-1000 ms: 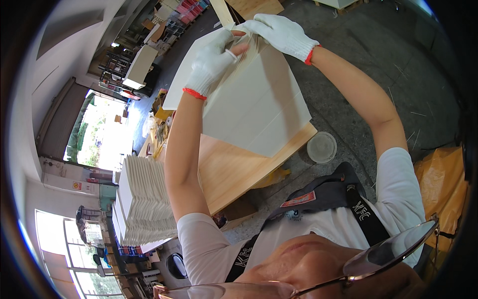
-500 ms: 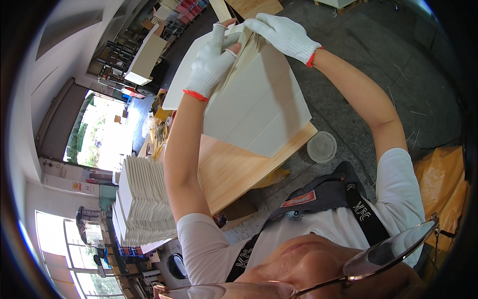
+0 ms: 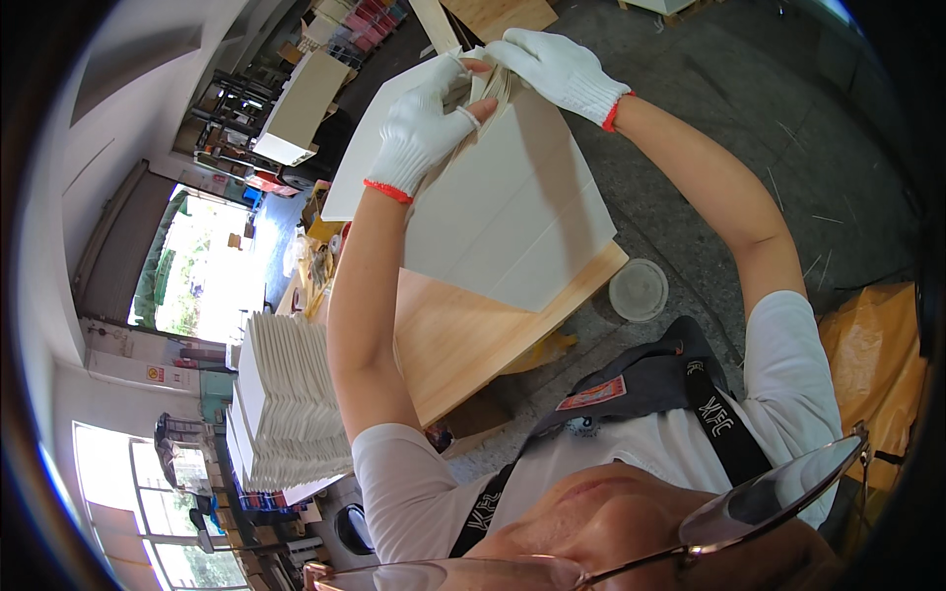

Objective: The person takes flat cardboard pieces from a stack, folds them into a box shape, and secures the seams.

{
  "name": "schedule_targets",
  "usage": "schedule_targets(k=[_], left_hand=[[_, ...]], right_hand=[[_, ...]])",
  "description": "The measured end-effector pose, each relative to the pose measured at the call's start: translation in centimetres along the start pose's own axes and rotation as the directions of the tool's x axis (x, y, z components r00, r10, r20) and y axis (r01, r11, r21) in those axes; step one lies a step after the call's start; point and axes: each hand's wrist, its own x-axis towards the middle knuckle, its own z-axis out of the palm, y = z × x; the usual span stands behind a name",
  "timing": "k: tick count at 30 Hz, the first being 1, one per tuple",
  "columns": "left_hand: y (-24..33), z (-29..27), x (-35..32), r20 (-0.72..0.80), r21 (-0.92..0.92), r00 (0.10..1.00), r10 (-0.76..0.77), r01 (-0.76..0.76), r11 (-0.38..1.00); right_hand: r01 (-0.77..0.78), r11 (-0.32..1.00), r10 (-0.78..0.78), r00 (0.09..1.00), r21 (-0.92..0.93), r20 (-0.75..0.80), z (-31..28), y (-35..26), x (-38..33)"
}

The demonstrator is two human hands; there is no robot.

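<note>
A pile of large white sheets (image 3: 512, 222) lies on the light wooden table (image 3: 448, 340), their edges fanned and slightly bent at the far end. My left hand (image 3: 422, 133), in a white knitted glove with bare thumb and fingertip showing, closes on the fanned edges from the left. Opposite it, my right hand (image 3: 560, 77), also gloved, bends its fingers over the far corner of the same sheets. Both gloves have red cuffs. The sheets partly hide the fingertips of my right hand.
A tall stack of folded white sheets (image 3: 286, 394) stands left of my left arm. A round translucent tub (image 3: 638, 291) sits on the floor right of the table. An orange-yellow plastic sheet (image 3: 872, 345) is at the far right. Tape and small items (image 3: 317, 261) lie at the table's left.
My left hand's raised finger has come down and bent inward over the sheet edges, and its thumb has shifted slightly right. My right hand stays nearly in place at the corner.
</note>
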Motion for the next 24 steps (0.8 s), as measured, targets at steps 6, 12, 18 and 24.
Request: schedule_targets(k=[6, 12, 18, 24], left_hand=[[-1.3, 0.5, 0.2, -0.049, 0.173, 0.985, 0.164, -0.153, 0.973], [-0.2, 0.0, -0.1, -0.007, 0.122, 0.998, 0.059, -0.057, 0.991], [-0.6, -0.3, 0.2, -0.011, 0.199, 0.995, 0.101, -0.097, 0.975], [-1.4, -0.2, 0.5, 0.009, 0.172, 0.991, 0.134, -0.134, 0.976]], right_hand=[[-0.047, 0.989, 0.042, 0.999, 0.144, 0.035, -0.5, -0.4, 0.0], [0.032, 0.984, -0.025, 0.999, -0.175, 0.047, -2.8, 1.7, 0.3], [0.394, 0.761, -0.37, 0.916, -0.515, 0.154, -2.5, 0.2, 0.0], [0.057, 0.994, -0.051, 0.997, -0.089, 0.063, -0.6, 0.7, 0.4]])
